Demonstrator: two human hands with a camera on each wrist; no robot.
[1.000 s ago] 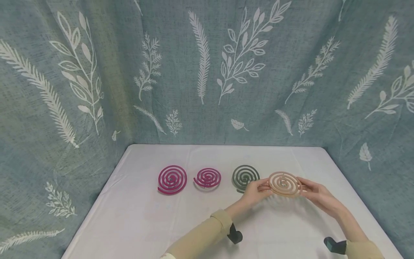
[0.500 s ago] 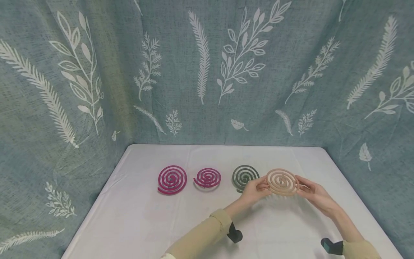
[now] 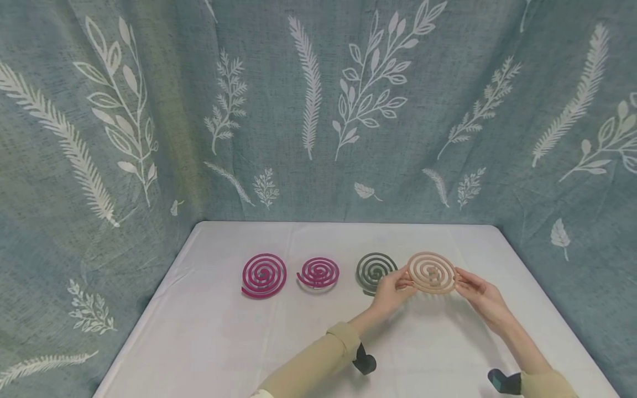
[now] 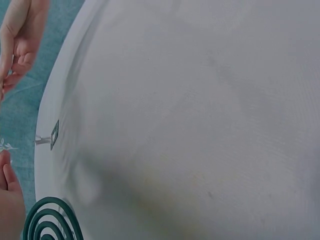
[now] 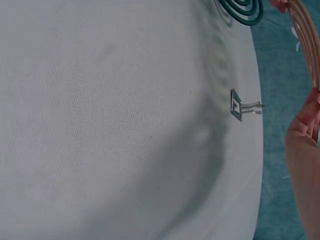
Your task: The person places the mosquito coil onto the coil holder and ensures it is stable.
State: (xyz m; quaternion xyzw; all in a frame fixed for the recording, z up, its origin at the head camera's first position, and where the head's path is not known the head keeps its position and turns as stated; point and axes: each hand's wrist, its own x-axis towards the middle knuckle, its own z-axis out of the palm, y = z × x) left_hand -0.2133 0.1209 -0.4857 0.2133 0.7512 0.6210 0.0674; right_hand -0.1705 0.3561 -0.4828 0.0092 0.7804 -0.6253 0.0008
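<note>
A beige mosquito coil (image 3: 431, 257), a flat spiral, is held up off the table by both hands, tilted to face the head camera. My left hand (image 3: 390, 290) pinches its left rim and my right hand (image 3: 485, 301) pinches its right rim. A small light piece shows at its centre, too small to make out. In the right wrist view the coil (image 5: 306, 40) appears nearly edge-on. Just behind the left fingers lies a dark green coil (image 3: 376, 256), its lower right covered by that hand. Two magenta coils (image 3: 264, 257) (image 3: 324, 260) lie farther left.
A white cloth (image 3: 224, 342) covers the table. A small metal clip-like piece (image 5: 236, 105) sits near the table's edge in both wrist views. Blue-green curtains (image 3: 278, 110) with white leaf prints hang behind and on both sides. Dark wrist devices (image 3: 365, 362) stick out beneath the sleeves.
Both hands keep hold of the beige coil. It has risen and shifted slightly left, tilting more upright toward the head camera. The right arm has moved left; the other coils stay put.
</note>
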